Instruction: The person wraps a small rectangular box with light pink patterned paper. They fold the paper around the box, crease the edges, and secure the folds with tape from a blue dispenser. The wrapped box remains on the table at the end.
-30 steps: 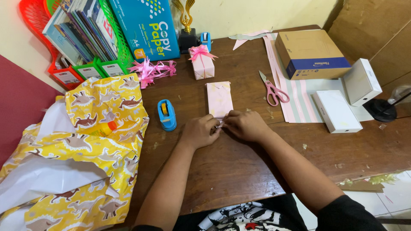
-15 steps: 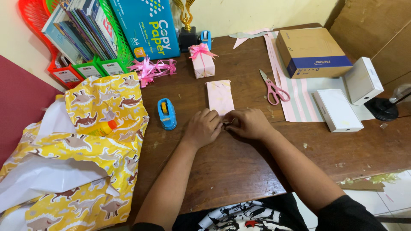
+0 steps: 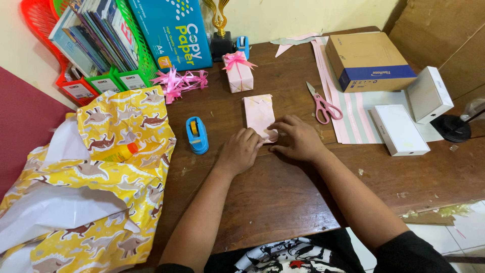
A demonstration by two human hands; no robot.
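Observation:
A small flat box wrapped in pale pink paper point(image 3: 259, 114) lies on the brown wooden table point(image 3: 283, 192). My left hand point(image 3: 239, 150) presses on its near end with the fingers curled over the fold. My right hand point(image 3: 299, 139) rests beside it, fingers spread, fingertips touching the box's near right corner. A blue tape dispenser point(image 3: 196, 135) stands just left of my left hand. Pink-handled scissors point(image 3: 324, 105) lie to the right of the box.
A finished pink gift with a bow point(image 3: 238, 73) and loose pink ribbon bows point(image 3: 179, 82) sit further back. Yellow dinosaur-print wrapping paper point(image 3: 101, 177) covers the left. A brown carton point(image 3: 368, 60), two white boxes point(image 3: 399, 129) and striped paper point(image 3: 353, 114) lie right. Baskets of books point(image 3: 96, 45) stand back left.
My right hand has opened and slid up onto the box's near right corner. My left hand has moved forward over the near end fold.

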